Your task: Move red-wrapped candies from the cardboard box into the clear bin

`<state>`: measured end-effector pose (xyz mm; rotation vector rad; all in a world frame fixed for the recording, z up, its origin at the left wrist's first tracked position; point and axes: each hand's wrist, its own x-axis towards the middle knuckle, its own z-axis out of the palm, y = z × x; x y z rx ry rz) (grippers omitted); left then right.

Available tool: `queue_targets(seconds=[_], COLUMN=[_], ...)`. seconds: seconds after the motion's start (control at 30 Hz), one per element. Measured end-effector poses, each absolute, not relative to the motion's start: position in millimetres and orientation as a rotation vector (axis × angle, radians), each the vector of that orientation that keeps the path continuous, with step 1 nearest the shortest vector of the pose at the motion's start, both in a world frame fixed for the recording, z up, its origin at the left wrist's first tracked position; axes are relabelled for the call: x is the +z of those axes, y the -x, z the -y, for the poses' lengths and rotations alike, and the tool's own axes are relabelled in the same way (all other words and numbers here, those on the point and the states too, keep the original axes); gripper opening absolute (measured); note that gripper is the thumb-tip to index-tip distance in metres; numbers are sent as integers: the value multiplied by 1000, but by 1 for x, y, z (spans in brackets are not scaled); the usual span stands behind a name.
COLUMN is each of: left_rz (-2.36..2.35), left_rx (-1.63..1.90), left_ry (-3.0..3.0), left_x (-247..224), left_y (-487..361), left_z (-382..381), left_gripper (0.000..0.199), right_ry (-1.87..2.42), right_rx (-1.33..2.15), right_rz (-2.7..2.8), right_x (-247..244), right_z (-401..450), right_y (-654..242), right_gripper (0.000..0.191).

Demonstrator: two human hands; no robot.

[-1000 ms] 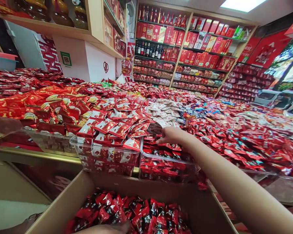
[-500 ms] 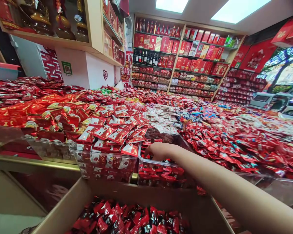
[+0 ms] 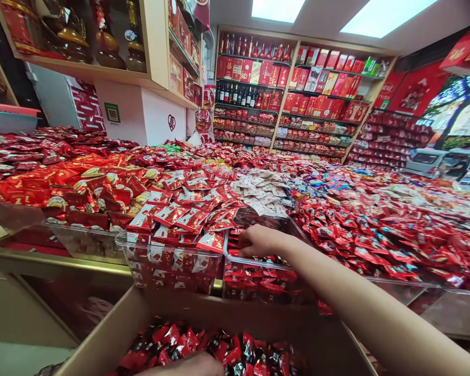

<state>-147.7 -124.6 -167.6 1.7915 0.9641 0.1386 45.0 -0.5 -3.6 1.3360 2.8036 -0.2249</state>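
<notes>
Sweets (image 3: pixel 254 355) in cardboard box (image 3: pixel 102 331), more in clear tub (image 3: pixel 258 261) above. Right hand (image 3: pixel 260 241) curled inside tub, grip unclear; left hand (image 3: pixel 198 364) among box's sweets, grip hidden. Risk: right hand brushing heaped packets (image 3: pixel 191 219) beside tub could spill some.

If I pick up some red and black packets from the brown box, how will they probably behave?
The packets look small, so each is probably light. Their wrappers shine, so they may feel slippery. They lie loosely piled in the box, so neighbours might slide when one is lifted.
</notes>
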Motion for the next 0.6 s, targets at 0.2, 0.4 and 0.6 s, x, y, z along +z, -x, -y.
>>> queue_targets(seconds=[0.2,0.4,0.6], left_rz=[-1130,-972,-983], left_rx=[345,645,656], left_ry=[-1774,-1533,-1436], left_x=[-124,-94,-106], left_y=[139,130,128], left_z=[121,124,127], left_gripper=[23,24,21], right_ry=[-1510,-1731,-1776], right_rx=[-169,-1002,-1989], right_rz=[-3327,-3067,-2645], right_x=[27,-45,-98], right_z=[77,148,135], right_y=[-56,-59,-60], right_gripper=[18,31,25])
